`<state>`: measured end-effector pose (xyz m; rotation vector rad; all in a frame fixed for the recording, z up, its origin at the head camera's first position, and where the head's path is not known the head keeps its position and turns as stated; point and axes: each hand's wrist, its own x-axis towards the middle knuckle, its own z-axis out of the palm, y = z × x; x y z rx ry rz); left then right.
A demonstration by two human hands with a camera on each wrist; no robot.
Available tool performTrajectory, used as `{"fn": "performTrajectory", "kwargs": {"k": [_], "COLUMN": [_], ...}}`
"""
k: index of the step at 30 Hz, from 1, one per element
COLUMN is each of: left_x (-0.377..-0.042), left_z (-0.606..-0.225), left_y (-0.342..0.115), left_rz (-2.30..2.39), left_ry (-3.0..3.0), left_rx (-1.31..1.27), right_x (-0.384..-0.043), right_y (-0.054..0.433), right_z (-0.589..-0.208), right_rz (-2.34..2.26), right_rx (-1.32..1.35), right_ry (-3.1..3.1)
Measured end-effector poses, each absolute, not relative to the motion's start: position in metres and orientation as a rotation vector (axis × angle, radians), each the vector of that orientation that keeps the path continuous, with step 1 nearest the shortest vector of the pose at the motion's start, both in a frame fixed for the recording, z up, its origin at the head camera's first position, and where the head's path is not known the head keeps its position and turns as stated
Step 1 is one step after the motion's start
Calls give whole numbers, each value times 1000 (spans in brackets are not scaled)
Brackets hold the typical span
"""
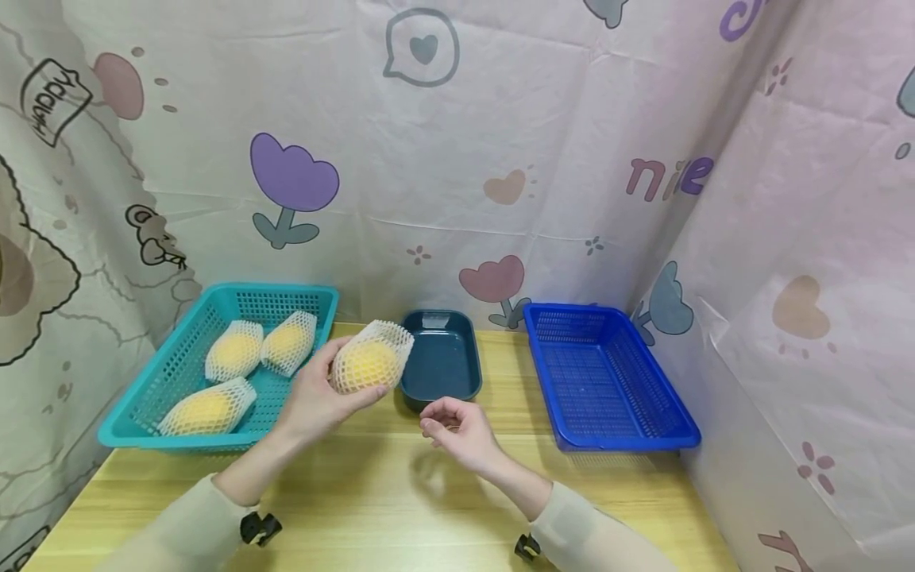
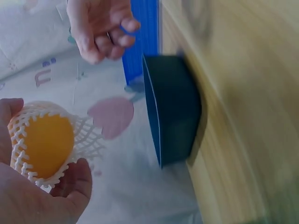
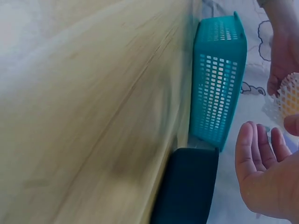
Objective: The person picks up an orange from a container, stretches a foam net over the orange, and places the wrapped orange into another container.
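Observation:
My left hand (image 1: 314, 401) grips a yellow mango (image 1: 370, 364) in a white foam net, fingers and thumb at its sides. It is raised between the teal basket (image 1: 146, 389) and the dark green tray (image 1: 442, 353). The left wrist view shows bare yellow skin of the mango (image 2: 49, 144) inside the net's opening. In front of the dark tray my right hand (image 1: 466, 437) hovers, its fingers loosely bent around nothing. The right wrist view shows that hand (image 3: 266, 177) palm up, near the netted mango (image 3: 290, 100).
Several more netted mangoes (image 1: 236, 351) lie in the teal basket at the left. A blue basket (image 1: 611, 381) stands on the right side of the wooden table (image 1: 379, 492). Patterned cloth (image 1: 443, 159) hangs behind and along the sides.

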<state>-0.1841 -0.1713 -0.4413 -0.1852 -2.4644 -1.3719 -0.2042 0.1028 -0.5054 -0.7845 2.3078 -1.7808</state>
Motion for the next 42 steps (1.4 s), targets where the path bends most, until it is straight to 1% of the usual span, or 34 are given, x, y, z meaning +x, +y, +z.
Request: {"fn": "performTrajectory", "kwargs": {"k": [10,20,31,37,42], "left_x": [-187,-190,-193,-194,-200], "left_z": [-428,-418,-421,-429,-434], "left_y": [-214,-258,-303,-311,-313], "left_rz": [-1162,-927,-728,-698,-701], "left_ry": [-2561,-2727,-2902,-3039,-3108], "left_rx": [-142,-8,109,112,98], "right_x": [-201,-205,-201,-199,-202], "right_y": [79,54,29,14,8], "right_z": [-501,-504,-506,-507,-507], "right_rz": [-1549,-1410,-1185,-1048,-1024], "right_rx": [-1018,-1327,-1509,-1600,-1612], "right_ry": [2505,2600,2732,2791,2812]}}
